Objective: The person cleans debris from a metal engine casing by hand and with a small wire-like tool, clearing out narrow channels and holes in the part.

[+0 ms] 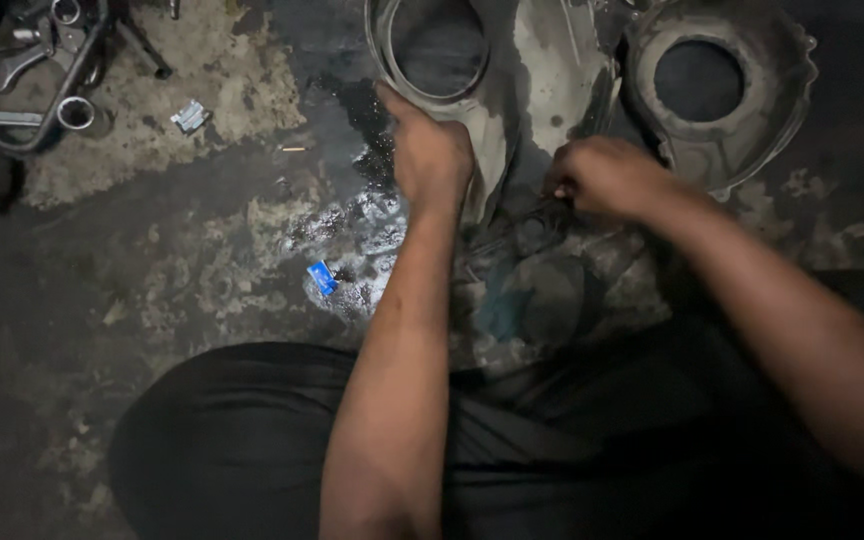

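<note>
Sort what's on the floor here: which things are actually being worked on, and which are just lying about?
In hand:
- left hand gripping the rim of the grey metal cover
- right hand closed on something small and dark at the cover's lower edge; I cannot tell what

Lying about:
- second round housing, upper right
- wrenches, upper left
- blue scrap
- crumpled foil

The scene is dim, with the corners and lower part falling into near black. Light falls from above, catching the pale metal housing (552, 70) and throwing wet glare off the oily puddle (362, 250) on the floor (152, 260). Both forearms are softly blurred, and detail in the dark trousers (252, 430) is lost in shadow.
</note>
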